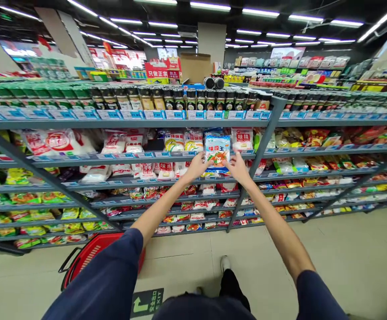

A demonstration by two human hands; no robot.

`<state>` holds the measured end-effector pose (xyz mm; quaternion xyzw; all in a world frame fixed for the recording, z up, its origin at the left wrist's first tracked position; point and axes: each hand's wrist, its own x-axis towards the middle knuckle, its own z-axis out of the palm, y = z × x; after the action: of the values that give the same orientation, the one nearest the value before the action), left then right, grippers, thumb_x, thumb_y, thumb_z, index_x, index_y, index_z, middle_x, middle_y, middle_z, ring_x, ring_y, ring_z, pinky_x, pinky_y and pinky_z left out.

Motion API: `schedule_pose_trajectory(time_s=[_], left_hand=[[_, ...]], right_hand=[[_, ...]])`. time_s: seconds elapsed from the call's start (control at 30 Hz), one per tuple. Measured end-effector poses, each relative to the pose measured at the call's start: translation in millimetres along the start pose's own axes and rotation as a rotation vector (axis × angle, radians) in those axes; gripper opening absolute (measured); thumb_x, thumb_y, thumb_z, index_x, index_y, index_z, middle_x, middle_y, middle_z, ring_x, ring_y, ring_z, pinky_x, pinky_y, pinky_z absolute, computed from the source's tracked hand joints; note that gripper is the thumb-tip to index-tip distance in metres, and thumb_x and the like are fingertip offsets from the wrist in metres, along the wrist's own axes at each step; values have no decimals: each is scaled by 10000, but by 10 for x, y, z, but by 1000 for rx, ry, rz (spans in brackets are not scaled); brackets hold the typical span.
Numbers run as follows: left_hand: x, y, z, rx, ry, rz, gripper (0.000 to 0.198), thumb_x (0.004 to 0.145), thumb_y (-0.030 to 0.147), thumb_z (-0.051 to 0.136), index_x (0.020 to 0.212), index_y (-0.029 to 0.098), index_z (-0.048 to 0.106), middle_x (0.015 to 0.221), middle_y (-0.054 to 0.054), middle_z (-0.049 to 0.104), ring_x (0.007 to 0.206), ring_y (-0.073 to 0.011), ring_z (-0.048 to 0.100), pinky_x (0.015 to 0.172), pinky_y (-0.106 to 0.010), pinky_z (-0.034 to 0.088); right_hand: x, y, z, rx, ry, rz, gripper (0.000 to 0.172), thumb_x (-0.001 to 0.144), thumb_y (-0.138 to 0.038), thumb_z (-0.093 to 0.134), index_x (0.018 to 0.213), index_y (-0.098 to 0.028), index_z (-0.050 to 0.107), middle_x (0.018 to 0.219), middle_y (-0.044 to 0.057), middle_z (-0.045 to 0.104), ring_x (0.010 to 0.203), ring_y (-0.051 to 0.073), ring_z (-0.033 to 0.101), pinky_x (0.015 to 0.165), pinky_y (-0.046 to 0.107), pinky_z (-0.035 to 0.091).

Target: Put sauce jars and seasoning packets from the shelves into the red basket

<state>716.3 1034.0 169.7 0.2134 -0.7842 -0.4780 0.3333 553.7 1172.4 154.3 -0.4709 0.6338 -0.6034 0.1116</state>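
A blue and white seasoning packet [217, 149] with food pictured on its front is upright before the second shelf, between my two hands. At its lower left edge, my left hand [198, 166] grips it with the fingers bent. My right hand [237, 168] holds the opposite edge, thumb on the front. Behind it on the shelf stands a red and white packet [242, 138] to the right. Yellow and white packets [193, 141] sit to the left.
Spice jars [210, 101] line the top shelf above price tags. Lower shelves [187, 195] hold many bagged goods. A slanted metal post [262, 151] stands right of my hands. On the floor at lower left is a red shopping basket [86, 255], near a green exit sign [147, 302].
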Motion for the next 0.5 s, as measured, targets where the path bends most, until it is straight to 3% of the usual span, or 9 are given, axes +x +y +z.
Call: schedule_pose_trajectory(time_s=[0.13, 0.27, 0.37, 0.43, 0.5], left_hand=[[745, -44, 201, 243, 103, 27, 643, 840, 279, 741, 1397, 47, 518, 1371, -262, 616, 1259, -363, 597, 1065, -472, 448], [1215, -38, 341, 439, 203, 24, 402, 905, 278, 683, 1236, 70, 588, 1121, -198, 683, 1060, -324, 643, 953, -423, 478], [1391, -115, 389, 609, 261, -35, 272, 930, 306, 668, 1073, 79, 618, 1022, -191, 649, 1053, -342, 611, 968, -446, 452], [1408, -186, 402, 651, 271, -12, 310, 941, 316, 659, 1131, 79, 599, 1111, -212, 614, 1125, -353, 581, 1001, -451, 438], [1364, -237, 401, 659, 277, 67, 360, 955, 312, 642, 1233, 97, 562, 1225, -223, 565, 1185, -346, 559, 1016, -437, 438]], right_hand=[[855, 285, -180, -112, -87, -61, 705, 867, -362, 676, 1502, -152, 454, 1190, 134, 698, 953, 223, 688, 921, 408, 561], [1484, 536, -299, -106, -218, -129, 763, 831, -378, 759, 1485, -131, 454, 1293, 172, 676, 1118, 261, 675, 981, 416, 548], [1752, 697, -304, -237, -284, -134, 621, 779, -368, 827, 1304, -122, 604, 1254, 180, 701, 1140, 296, 672, 1015, 438, 529], [1821, 782, -279, -312, -289, -140, 509, 758, -326, 848, 1193, -140, 660, 1221, 173, 718, 1161, 316, 659, 1051, 453, 499], [1839, 831, -255, -287, -291, -148, 503, 725, -302, 876, 1160, -151, 674, 1181, 165, 734, 1150, 324, 663, 1050, 442, 495]])
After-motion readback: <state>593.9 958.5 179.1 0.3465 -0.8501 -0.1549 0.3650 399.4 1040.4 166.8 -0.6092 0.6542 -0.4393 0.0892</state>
